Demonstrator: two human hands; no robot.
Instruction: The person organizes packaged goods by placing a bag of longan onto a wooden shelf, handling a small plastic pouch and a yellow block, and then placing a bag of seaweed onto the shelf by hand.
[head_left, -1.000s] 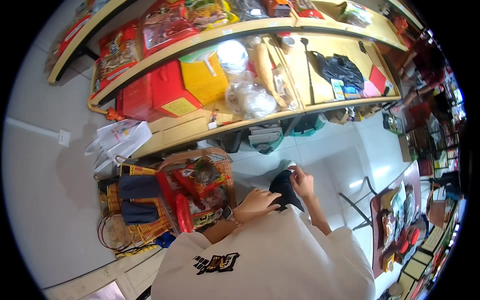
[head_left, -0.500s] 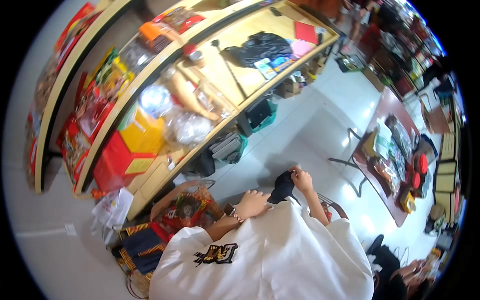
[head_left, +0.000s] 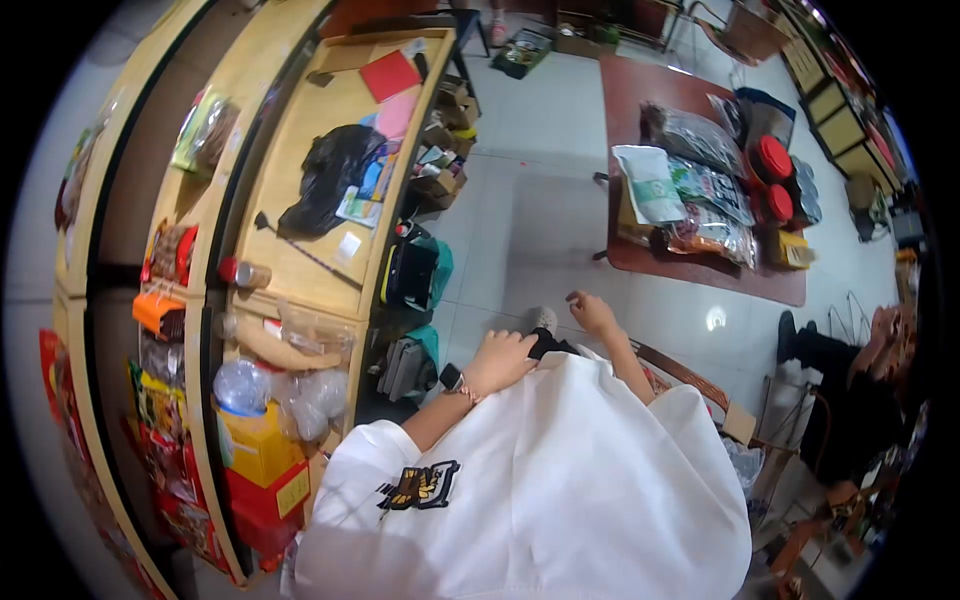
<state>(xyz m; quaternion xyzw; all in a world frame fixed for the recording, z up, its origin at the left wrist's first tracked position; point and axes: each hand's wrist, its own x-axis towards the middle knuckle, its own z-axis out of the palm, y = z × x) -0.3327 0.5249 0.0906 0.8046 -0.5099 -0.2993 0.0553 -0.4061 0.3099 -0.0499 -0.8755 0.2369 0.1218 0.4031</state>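
Observation:
My left hand [head_left: 503, 362] rests at the front of my white shirt [head_left: 540, 470], above my dark trouser leg; its fingers lie extended and hold nothing visible. A dark watch [head_left: 452, 377] and a bracelet are on that wrist. To the right of it, my right hand [head_left: 592, 313] hangs over the floor, fingers loosely bent and apart, with nothing in them. Below the hands one light shoe [head_left: 544, 319] shows on the tiles.
Left, wooden shelves [head_left: 290, 150] hold a black plastic bag [head_left: 335, 180], boxes and snack packs. A reddish table [head_left: 625, 100] ahead right bears packaged goods and red-lidded jars [head_left: 773, 160]. Another person [head_left: 850, 400] sits at the right. A chair [head_left: 680, 372] stands close behind my right arm.
The view has swung right: the shelves have shifted to the left and the table has come nearer the centre. My right hand's fingers have spread from a closer curl.

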